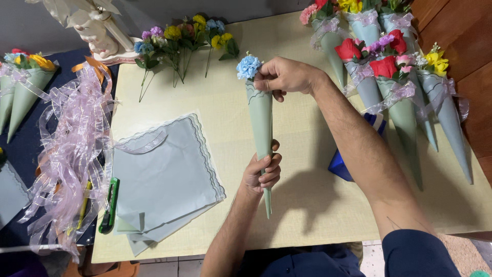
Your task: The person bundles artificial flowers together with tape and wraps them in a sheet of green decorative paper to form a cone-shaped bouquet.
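Observation:
A long pale green paper cone (261, 120) with a blue artificial flower (248, 66) in its mouth is held above the cream table (297, 154). My left hand (262, 173) grips the cone near its narrow lower end. My right hand (283, 77) pinches the cone's upper rim just beside the blue flower.
A stack of pale green wrapping sheets (164, 174) with a ribbon strip lies at the left. Lilac ribbons (69, 143) and a green utility knife (109, 205) sit at the table's left edge. Loose flowers (179, 41) lie at the back, finished cone bouquets (394, 87) at the right, a blue box (341, 164) beneath my right forearm.

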